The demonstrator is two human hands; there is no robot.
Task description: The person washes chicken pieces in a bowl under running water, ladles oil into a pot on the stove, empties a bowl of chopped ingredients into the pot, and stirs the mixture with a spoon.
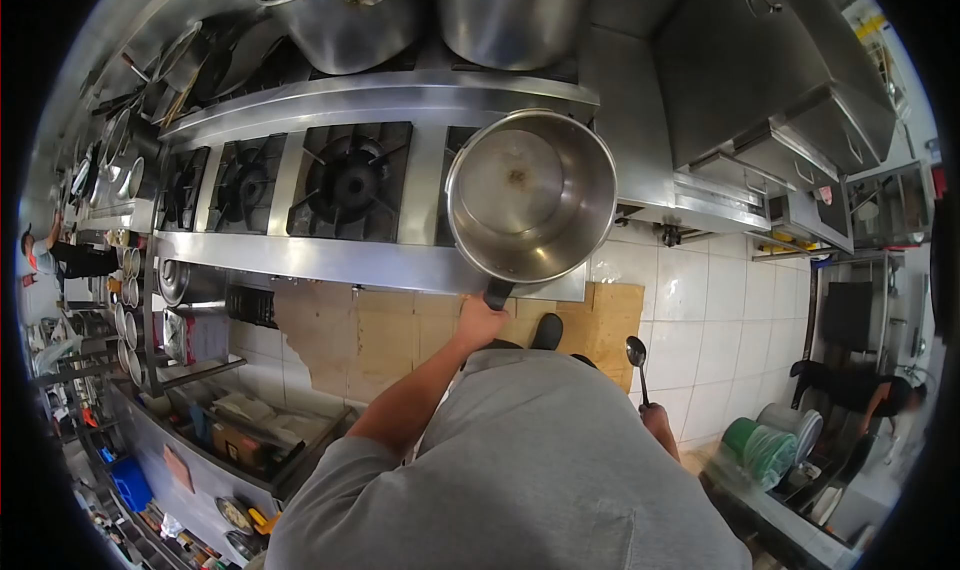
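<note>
A deep steel saucepan sits over the right end of the stove, its inside facing up at me. Its bottom carries a small brown spot, and what else it holds I cannot make out. My left hand is wrapped round the saucepan's dark handle. Low at my right side, my right hand grips a metal serving spoon by its handle, bowl upward. The spoon is apart from the saucepan, above the tiled floor.
Burners line the stove left of the saucepan. Two large stockpots stand behind it. Cardboard covers part of the tiled floor. Green tub stands right. Two other people are far off, one at each side.
</note>
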